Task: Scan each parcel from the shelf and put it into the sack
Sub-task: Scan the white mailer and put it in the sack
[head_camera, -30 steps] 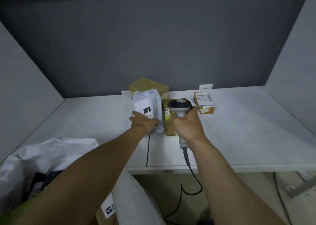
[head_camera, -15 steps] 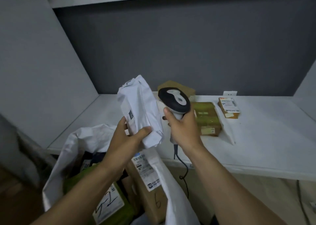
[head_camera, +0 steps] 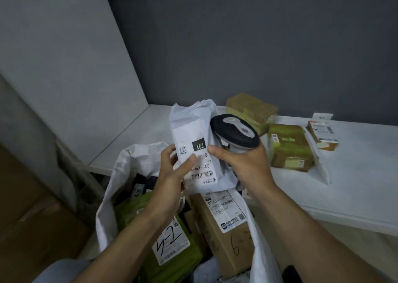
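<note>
My left hand [head_camera: 172, 175] grips a white soft parcel [head_camera: 191, 132] with a label reading 231, held upright above the open white sack [head_camera: 120, 175]. My right hand [head_camera: 243, 166] holds the black and grey barcode scanner [head_camera: 234, 133] right beside the parcel, its thumb touching the parcel's label edge. The sack holds a green parcel [head_camera: 168, 246] marked 5-2 and a brown box [head_camera: 224, 224], among others. On the white shelf [head_camera: 355, 188] lie three more parcels: a brown box at the back [head_camera: 252, 108], a green-taped box [head_camera: 288, 147] and a small brown box [head_camera: 323, 134].
Grey side panel [head_camera: 64, 67] stands on the left, dark back wall behind the shelf. A brown cardboard surface [head_camera: 32, 218] sits low at the left. The scanner's cable hangs below my right hand, mostly hidden.
The white parcel has come off the shelf and now hangs over the sack with its label turned to me. The scanner has moved in close beside it. My view has swung left and down.
</note>
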